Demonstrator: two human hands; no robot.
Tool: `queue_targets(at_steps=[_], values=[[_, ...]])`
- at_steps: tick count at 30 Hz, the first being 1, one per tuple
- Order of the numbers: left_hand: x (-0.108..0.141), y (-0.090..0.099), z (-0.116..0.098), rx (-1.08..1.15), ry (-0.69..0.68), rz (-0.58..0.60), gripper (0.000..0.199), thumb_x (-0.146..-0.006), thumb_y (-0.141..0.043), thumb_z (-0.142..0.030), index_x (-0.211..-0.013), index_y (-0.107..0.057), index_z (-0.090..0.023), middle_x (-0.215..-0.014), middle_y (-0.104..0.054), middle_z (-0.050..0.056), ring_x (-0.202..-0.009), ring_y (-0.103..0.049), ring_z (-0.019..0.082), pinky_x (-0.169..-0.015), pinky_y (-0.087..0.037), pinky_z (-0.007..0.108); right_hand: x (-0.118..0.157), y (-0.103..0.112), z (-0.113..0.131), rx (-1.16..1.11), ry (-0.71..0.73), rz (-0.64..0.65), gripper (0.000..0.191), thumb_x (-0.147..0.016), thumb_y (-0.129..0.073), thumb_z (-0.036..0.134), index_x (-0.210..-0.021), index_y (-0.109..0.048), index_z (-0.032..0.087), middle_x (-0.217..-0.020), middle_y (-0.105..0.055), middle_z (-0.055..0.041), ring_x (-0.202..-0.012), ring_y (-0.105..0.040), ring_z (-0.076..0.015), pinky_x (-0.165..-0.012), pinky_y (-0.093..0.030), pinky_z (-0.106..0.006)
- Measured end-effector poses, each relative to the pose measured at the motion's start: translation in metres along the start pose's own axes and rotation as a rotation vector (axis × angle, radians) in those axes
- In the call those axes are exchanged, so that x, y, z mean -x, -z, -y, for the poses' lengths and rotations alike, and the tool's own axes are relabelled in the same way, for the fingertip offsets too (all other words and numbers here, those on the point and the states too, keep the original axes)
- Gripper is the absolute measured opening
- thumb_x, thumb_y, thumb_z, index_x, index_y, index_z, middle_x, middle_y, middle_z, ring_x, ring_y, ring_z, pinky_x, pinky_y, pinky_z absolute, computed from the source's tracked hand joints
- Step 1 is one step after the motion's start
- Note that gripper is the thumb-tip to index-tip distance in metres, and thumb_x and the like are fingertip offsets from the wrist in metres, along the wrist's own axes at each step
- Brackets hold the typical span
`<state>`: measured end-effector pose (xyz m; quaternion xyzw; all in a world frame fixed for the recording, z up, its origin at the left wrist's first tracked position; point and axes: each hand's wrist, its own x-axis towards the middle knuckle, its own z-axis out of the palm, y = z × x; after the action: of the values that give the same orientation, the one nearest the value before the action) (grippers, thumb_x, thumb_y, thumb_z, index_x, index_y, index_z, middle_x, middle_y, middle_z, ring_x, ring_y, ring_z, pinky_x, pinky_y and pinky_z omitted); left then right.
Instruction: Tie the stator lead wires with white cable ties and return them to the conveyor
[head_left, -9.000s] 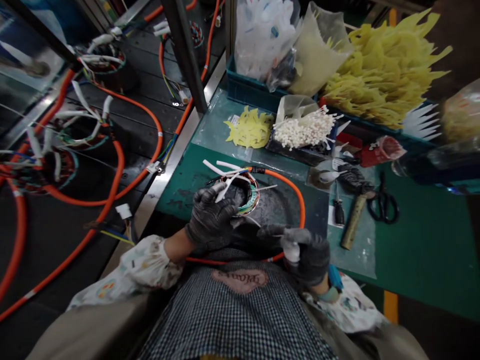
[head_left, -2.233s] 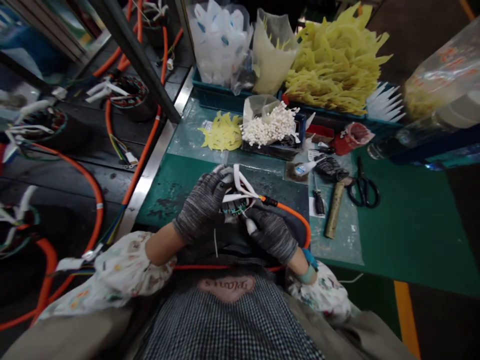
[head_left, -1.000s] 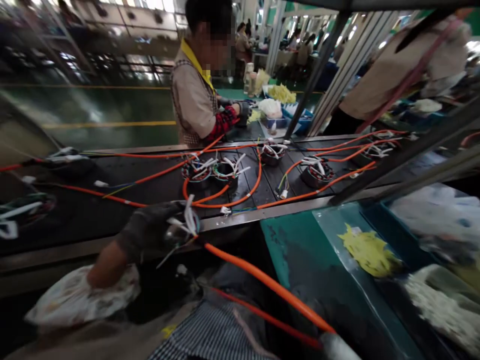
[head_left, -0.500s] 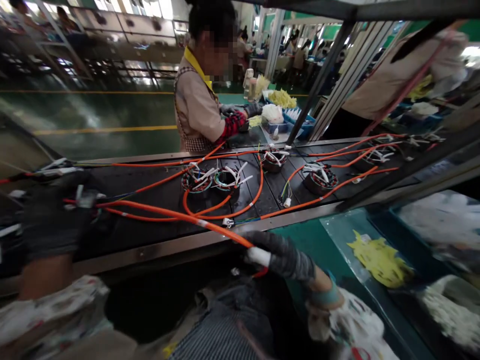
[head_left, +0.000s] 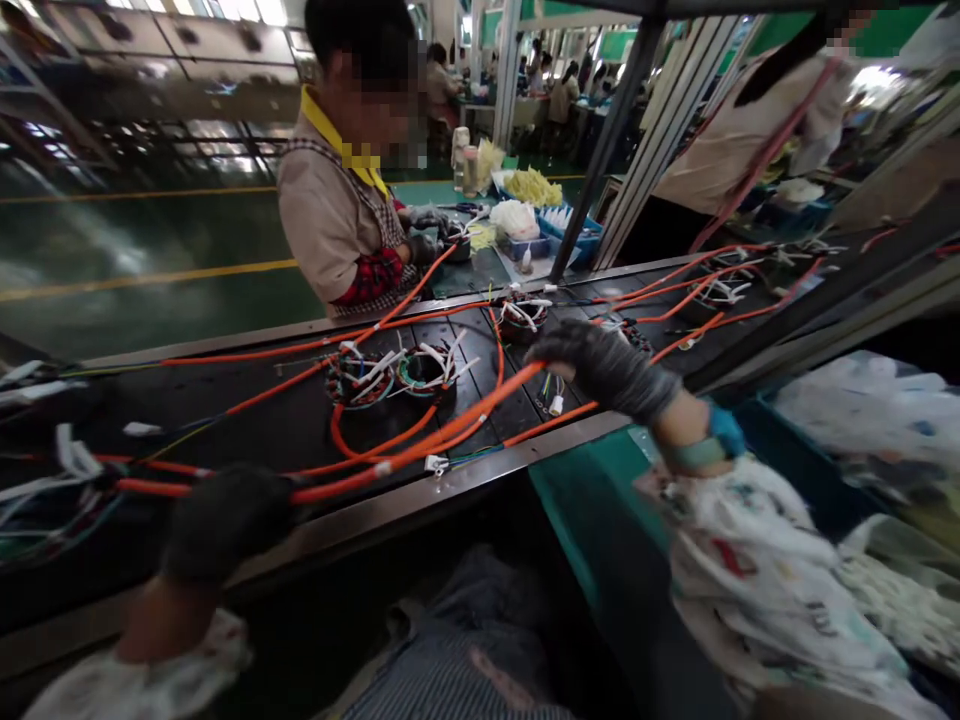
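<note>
An orange cable [head_left: 431,443] stretches between my gloved hands above the near edge of the dark conveyor [head_left: 240,442]. My left hand [head_left: 225,522] is closed around it toward the left. My right hand [head_left: 607,372], over the belt, has its fingers wrapped on the cable at the other end. Beside my left hand sits a wound motor stator [head_left: 52,525] with white sleeved leads, and the cable runs that way. Two more stators, one [head_left: 356,382] and another [head_left: 427,370], stand side by side mid-belt. My right hand partly hides a further stator behind it.
A co-worker [head_left: 341,210] handles a stator across the belt. A metal post [head_left: 611,140] rises at the far edge. Right of me are a green tabletop [head_left: 585,500], a blue bin with plastic bags [head_left: 862,420] and a bag of white pieces [head_left: 907,600].
My right hand has risen from near my lap to over the belt, carrying the cable end. My left hand has left the white leads and now grips the cable. The view has shifted.
</note>
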<state>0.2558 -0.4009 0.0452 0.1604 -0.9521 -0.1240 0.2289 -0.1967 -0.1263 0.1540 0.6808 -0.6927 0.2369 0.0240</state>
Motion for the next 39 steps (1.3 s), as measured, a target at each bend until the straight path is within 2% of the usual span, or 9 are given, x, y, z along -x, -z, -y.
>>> queue_targets(at_steps=[4,8,12,15,18,21,25,32,39], values=[[-0.008,-0.065,-0.024,-0.162,-0.058,0.071,0.038,-0.096,-0.067,-0.039,-0.127,-0.088,-0.032,-0.126,-0.089,0.008,-0.112,-0.083,0.039,-0.089,-0.070,0.053,0.028,-0.095,-0.020,0.155,-0.185,0.189,0.043,-0.092,-0.071,-0.007,-0.111,-0.092,0.025,-0.133,-0.087,-0.0108,-0.129,-0.081,-0.0270,-0.129,-0.058,-0.050],[-0.038,-0.087,-0.045,-0.306,0.110,0.321,0.063,-0.095,-0.064,-0.013,-0.156,-0.077,-0.022,-0.148,-0.081,0.018,-0.138,-0.075,0.039,-0.114,-0.062,0.056,0.043,-0.158,-0.014,0.291,-0.387,0.167,0.036,-0.094,-0.072,-0.001,-0.119,-0.090,0.017,-0.127,-0.086,-0.0199,-0.122,-0.081,-0.0337,-0.112,-0.068,-0.048],[-0.055,-0.071,-0.039,-0.313,0.181,0.404,0.051,-0.103,-0.054,-0.010,-0.142,-0.085,-0.021,-0.134,-0.086,0.018,-0.129,-0.079,0.041,-0.110,-0.063,0.059,0.050,-0.195,0.038,0.264,-0.316,0.094,0.036,-0.106,-0.065,0.011,-0.133,-0.087,0.020,-0.139,-0.083,-0.0180,-0.132,-0.078,-0.0352,-0.119,-0.065,-0.055],[-0.050,-0.047,-0.025,-0.281,0.156,0.244,0.043,-0.105,-0.060,-0.019,-0.139,-0.086,-0.023,-0.135,-0.086,0.017,-0.123,-0.081,0.040,-0.104,-0.066,0.054,0.039,-0.226,0.091,0.037,0.059,0.125,0.037,-0.105,-0.076,0.024,-0.141,-0.085,0.028,-0.140,-0.085,-0.0087,-0.134,-0.078,-0.0313,-0.125,-0.062,-0.048],[-0.049,-0.023,-0.014,-0.331,0.115,0.074,0.044,-0.109,-0.056,-0.028,-0.141,-0.086,-0.022,-0.139,-0.085,0.017,-0.122,-0.081,0.040,-0.103,-0.065,0.054,0.006,-0.254,0.126,0.003,0.020,0.101,0.066,-0.106,-0.083,0.038,-0.164,-0.068,0.010,-0.157,-0.075,-0.0208,-0.145,-0.073,-0.0381,-0.129,-0.057,-0.051],[-0.061,-0.002,-0.010,-0.403,0.137,0.013,0.050,-0.113,-0.047,-0.031,-0.145,-0.084,-0.021,-0.140,-0.084,0.017,-0.120,-0.080,0.041,-0.102,-0.063,0.056,-0.026,-0.269,0.140,0.013,-0.042,0.143,0.050,-0.102,-0.086,0.030,-0.147,-0.079,0.008,-0.144,-0.082,-0.0208,-0.127,-0.081,-0.0370,-0.111,-0.065,-0.045],[-0.090,0.016,-0.010,-0.443,0.182,-0.006,0.055,-0.114,-0.042,-0.036,-0.146,-0.083,-0.017,-0.136,-0.084,0.019,-0.117,-0.078,0.041,-0.107,-0.060,0.059,-0.038,-0.264,0.145,0.021,-0.018,0.328,0.022,-0.099,-0.078,0.008,-0.118,-0.088,0.012,-0.116,-0.089,-0.0151,-0.104,-0.083,-0.0287,-0.095,-0.064,-0.036],[-0.127,0.029,-0.013,-0.513,0.283,0.005,0.060,-0.108,-0.047,-0.029,-0.159,-0.072,-0.008,-0.138,-0.081,0.022,-0.128,-0.076,0.041,-0.113,-0.055,0.059,-0.014,-0.193,0.157,0.025,0.059,0.336,0.028,-0.107,-0.079,0.028,-0.133,-0.087,0.020,-0.114,-0.088,-0.0150,-0.093,-0.081,-0.0235,-0.074,-0.054,-0.033],[-0.136,0.033,0.009,-0.481,0.389,0.116,0.059,-0.108,-0.048,-0.031,-0.156,-0.073,-0.006,-0.149,-0.077,0.022,-0.130,-0.074,0.040,-0.118,-0.055,0.062,0.033,-0.105,0.091,0.079,0.004,0.142,0.037,-0.109,-0.075,0.055,-0.110,-0.087,0.019,-0.086,-0.082,-0.0080,-0.074,-0.072,-0.0212,-0.066,-0.041,-0.031]])
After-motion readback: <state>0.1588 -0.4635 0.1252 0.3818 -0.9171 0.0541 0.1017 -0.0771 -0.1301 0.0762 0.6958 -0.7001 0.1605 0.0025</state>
